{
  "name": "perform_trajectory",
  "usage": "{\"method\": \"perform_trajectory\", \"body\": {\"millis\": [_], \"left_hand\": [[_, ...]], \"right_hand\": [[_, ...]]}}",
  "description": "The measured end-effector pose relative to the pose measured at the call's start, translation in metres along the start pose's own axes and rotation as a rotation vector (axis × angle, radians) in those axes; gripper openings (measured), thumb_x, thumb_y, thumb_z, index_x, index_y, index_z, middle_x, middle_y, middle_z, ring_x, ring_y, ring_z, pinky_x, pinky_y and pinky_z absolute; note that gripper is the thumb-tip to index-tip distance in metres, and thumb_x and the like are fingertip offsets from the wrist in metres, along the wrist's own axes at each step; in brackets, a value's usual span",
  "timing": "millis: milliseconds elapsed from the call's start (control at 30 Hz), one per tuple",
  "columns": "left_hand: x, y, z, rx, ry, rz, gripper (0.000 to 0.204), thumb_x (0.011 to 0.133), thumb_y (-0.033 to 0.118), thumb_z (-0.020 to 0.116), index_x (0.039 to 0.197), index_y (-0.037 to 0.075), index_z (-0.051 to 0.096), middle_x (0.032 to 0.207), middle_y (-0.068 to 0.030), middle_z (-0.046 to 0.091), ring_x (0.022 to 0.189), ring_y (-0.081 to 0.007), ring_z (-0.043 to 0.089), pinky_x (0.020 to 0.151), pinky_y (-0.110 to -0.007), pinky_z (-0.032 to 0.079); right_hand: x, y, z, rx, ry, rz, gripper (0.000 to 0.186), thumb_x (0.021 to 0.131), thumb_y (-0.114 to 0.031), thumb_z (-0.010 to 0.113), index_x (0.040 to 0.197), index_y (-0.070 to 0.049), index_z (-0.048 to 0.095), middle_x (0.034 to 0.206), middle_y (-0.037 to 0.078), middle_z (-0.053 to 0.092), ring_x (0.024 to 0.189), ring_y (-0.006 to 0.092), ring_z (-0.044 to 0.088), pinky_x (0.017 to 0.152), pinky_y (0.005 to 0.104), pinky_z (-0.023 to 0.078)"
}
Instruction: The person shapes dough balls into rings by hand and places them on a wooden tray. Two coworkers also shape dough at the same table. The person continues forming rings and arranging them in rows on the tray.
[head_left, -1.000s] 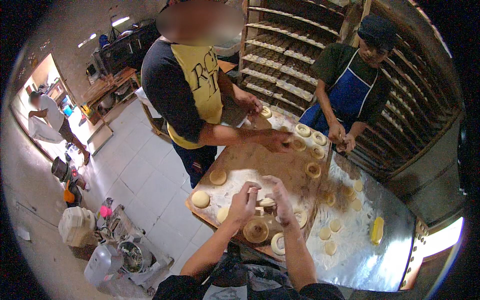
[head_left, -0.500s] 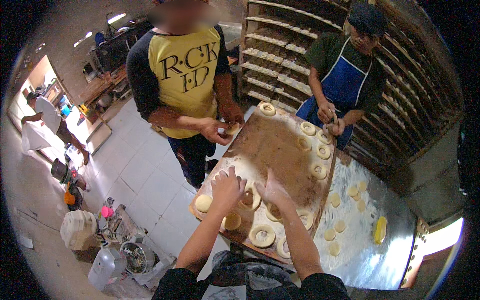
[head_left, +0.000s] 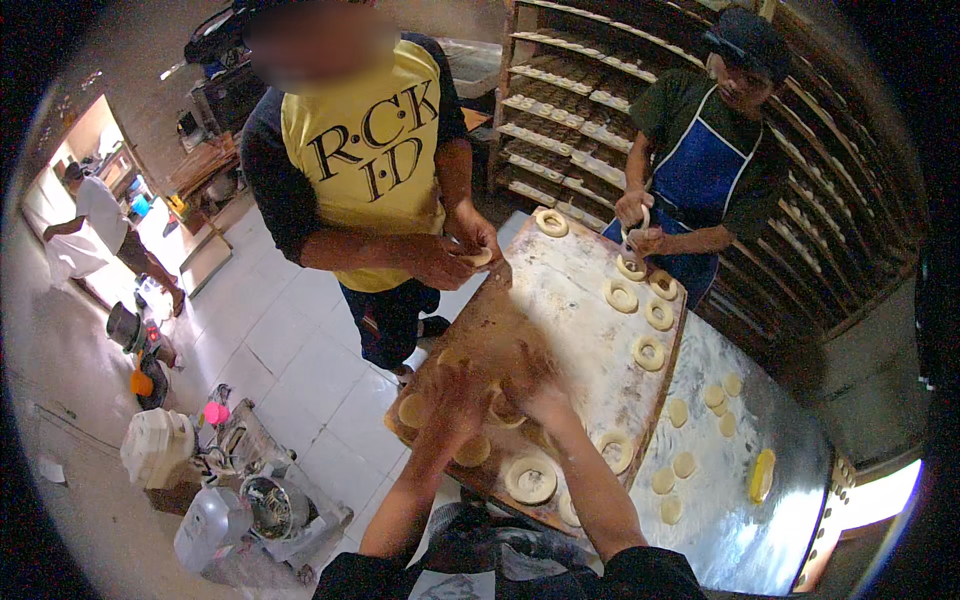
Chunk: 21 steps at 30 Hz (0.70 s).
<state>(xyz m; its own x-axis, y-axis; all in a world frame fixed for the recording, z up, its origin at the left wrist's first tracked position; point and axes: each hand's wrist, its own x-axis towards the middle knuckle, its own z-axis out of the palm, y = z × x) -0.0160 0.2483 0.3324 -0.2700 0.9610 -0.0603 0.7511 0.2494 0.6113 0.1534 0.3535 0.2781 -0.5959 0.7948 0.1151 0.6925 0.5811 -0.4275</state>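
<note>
My left hand (head_left: 453,397) and my right hand (head_left: 537,392) are close together over the near left part of a floured wooden board (head_left: 560,290). Both are blurred by motion and pinch a pale dough ring (head_left: 503,414) between them. Just below the hands lie a round dough piece (head_left: 471,452) and a finished ring (head_left: 530,480). Another ring (head_left: 616,449) lies to the right and a dough round (head_left: 412,410) at the board's left edge. Several more rings (head_left: 648,352) sit along the far right side of the board.
A person in a yellow shirt (head_left: 370,150) stands at the board's far left, holding dough (head_left: 480,257). A person in a blue apron (head_left: 700,170) shapes a ring (head_left: 634,228). The metal table (head_left: 760,540) carries flat dough discs (head_left: 679,412). Wooden racks (head_left: 590,110) stand behind. Mixer parts (head_left: 262,500) sit on the floor.
My hands have come together higher on the board and lifted a dough ring between them. The person in yellow has straightened up with a piece of dough in the hands.
</note>
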Motion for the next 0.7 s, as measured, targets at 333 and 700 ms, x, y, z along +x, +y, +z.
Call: {"method": "perform_trajectory", "body": {"millis": [333, 700], "left_hand": [[-0.034, -0.086, -0.024, 0.255, 0.062, 0.366, 0.043, 0.090, 0.027, 0.064, 0.125, 0.004, 0.057, 0.115, -0.0225, 0.058, 0.104, -0.0383, 0.057, 0.091, -0.054, 0.045], [-0.059, 0.132, 0.026, -0.492, -0.251, 0.360, 0.038, 0.079, 0.007, 0.077, 0.113, 0.002, 0.061, 0.096, -0.0162, 0.067, 0.095, -0.0300, 0.067, 0.083, -0.038, 0.053]], "right_hand": [[0.050, -0.074, 0.045, 0.184, -0.144, -0.247, 0.067, 0.086, -0.032, 0.070, 0.141, -0.006, 0.044, 0.135, 0.020, 0.053, 0.122, 0.0323, 0.054, 0.107, 0.0420, 0.039], [-0.227, 0.087, -0.163, 0.658, 0.190, 0.630, 0.046, 0.082, -0.028, 0.076, 0.122, -0.008, 0.064, 0.115, 0.014, 0.069, 0.104, 0.0278, 0.067, 0.094, 0.0379, 0.051]]}}
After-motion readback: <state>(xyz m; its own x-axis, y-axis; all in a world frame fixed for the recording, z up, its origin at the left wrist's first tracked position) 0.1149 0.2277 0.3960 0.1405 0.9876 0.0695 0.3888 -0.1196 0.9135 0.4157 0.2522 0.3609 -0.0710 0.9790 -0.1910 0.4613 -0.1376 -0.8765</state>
